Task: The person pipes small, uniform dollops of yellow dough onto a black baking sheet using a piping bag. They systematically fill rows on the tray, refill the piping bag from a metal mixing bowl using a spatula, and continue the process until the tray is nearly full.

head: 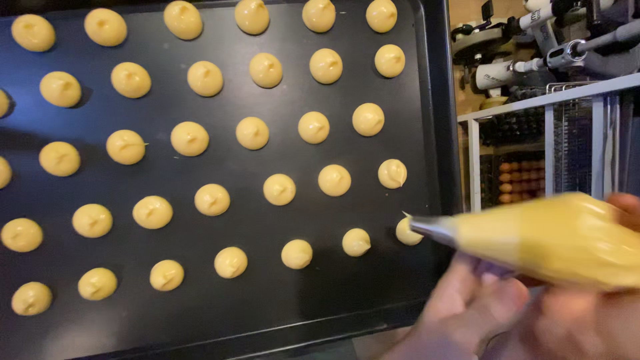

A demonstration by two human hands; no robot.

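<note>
A black baking tray (433, 133) fills most of the view and carries several rows of small yellow batter mounds (279, 189). A clear piping bag (553, 237) full of yellow batter lies across the lower right. Its metal nozzle (430, 228) touches the last mound (405, 233) of the second-lowest row, by the tray's right rim. My left hand (467, 313) is blurred and cups the bag from below, just behind the nozzle. My right hand (623, 207) grips the thick rear part of the bag at the right edge of the frame.
Beyond the tray's right rim stands a white metal rack (533, 103) with wire shelves and rows of small brown round items (520, 180). Grey and white equipment (533, 47) sits on top of it. The tray's lowest row stops at about the middle.
</note>
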